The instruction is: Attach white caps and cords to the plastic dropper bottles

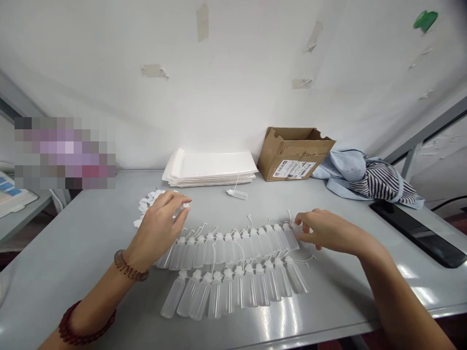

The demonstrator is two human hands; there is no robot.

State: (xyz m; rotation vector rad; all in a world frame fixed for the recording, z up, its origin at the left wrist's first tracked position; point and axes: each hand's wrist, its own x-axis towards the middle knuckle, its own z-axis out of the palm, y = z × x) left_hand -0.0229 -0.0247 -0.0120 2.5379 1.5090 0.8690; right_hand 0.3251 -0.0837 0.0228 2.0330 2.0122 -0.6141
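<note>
My left hand (164, 218) pinches a small white cap (185, 206) between thumb and forefinger, above the table. Under and behind it lies a loose pile of white caps (149, 198), partly hidden by the hand. My right hand (321, 229) curls its fingers round the top of a translucent plastic squeeze bottle at the right end of the back row of bottles (229, 247); the fingers partly hide this end. A front row of like bottles (239, 289) lies nearer to me. Thin white strips stick out from many of the necks.
Grey table (120, 306) beneath everything. One bottle with a thin tip (237, 194) lies apart behind the rows. Stacked white envelopes (215, 167) and an open cardboard box (292, 155) stand by the wall. At right are blue and striped cloth (368, 177) and a black phone (419, 233).
</note>
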